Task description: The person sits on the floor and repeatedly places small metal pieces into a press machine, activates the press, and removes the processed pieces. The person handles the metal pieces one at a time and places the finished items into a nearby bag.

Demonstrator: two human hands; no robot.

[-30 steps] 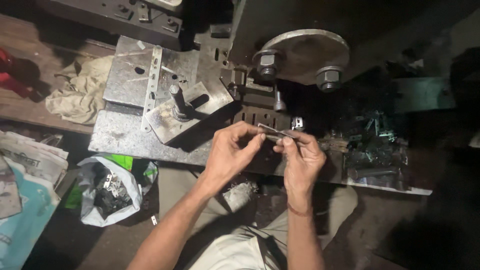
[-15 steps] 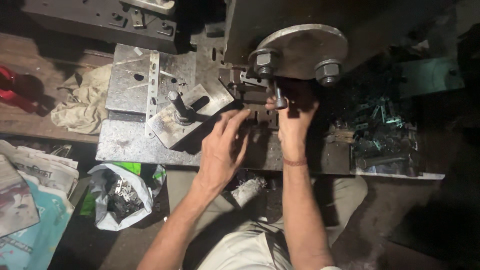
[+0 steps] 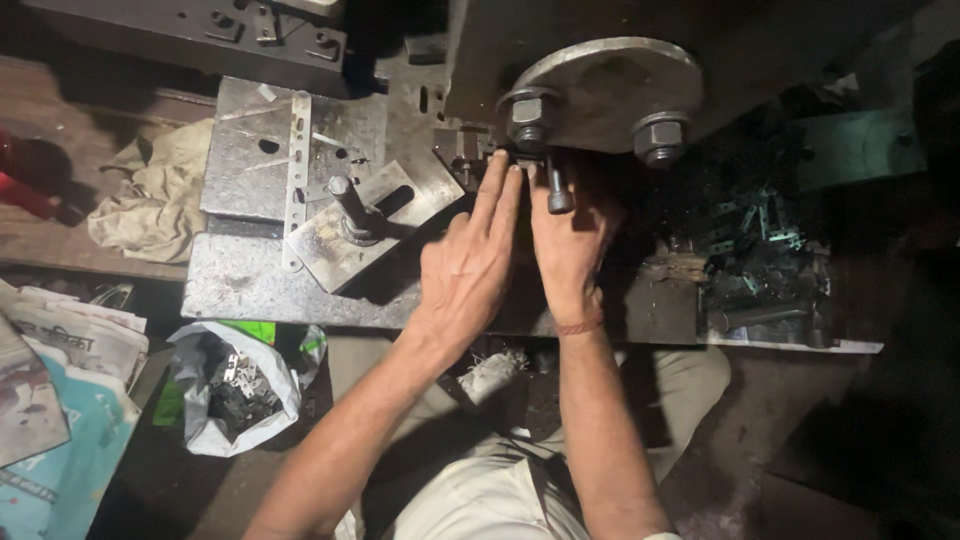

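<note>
Reaching under the press plate (image 3: pixel 610 90), left hand (image 3: pixel 470 265) beside right hand (image 3: pixel 570 240).

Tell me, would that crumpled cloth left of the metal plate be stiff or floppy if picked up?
Probably floppy: the cloth lies in soft, rumpled folds, draped over the bench edge. It looks thin, so likely light. Being limp, it should neither roll nor tip, just sag and bunch.

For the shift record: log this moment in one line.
left hand flat on steel plate | right hand under press disc | holding: cannot tell
</note>
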